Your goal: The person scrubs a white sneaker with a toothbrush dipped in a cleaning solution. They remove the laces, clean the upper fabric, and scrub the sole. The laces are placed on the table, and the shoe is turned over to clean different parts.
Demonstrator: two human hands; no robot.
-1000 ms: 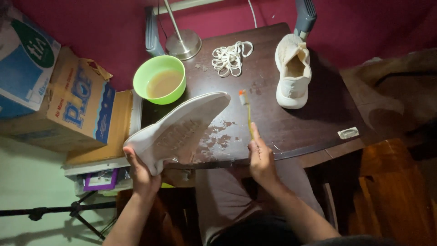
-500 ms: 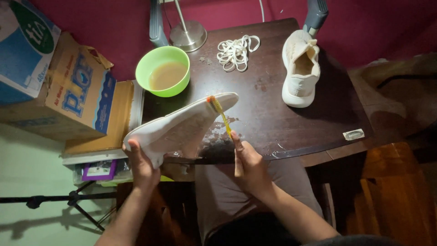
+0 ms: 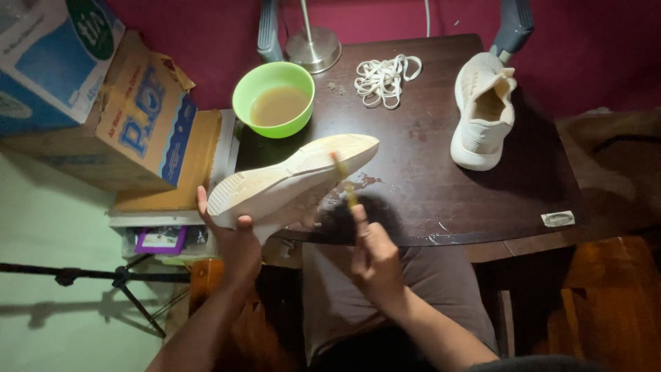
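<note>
A white shoe [image 3: 292, 182] is being held sole-up over the table's [image 3: 441, 193] front edge, gripped at the heel by the left hand [image 3: 234, 241]; a brush [image 3: 344, 182] is being pressed against its sole, clasped in the right hand [image 3: 375, 258], near a green bowl [image 3: 273, 98].

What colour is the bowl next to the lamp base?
Bright green bowl, holding a brownish liquid; clearest in the head view.

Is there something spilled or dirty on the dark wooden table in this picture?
Yes. Pale wet smears and specks lie on the dark wooden table, below the white shoe held sole up. The green plastic bowl holds murky brownish liquid.
</note>
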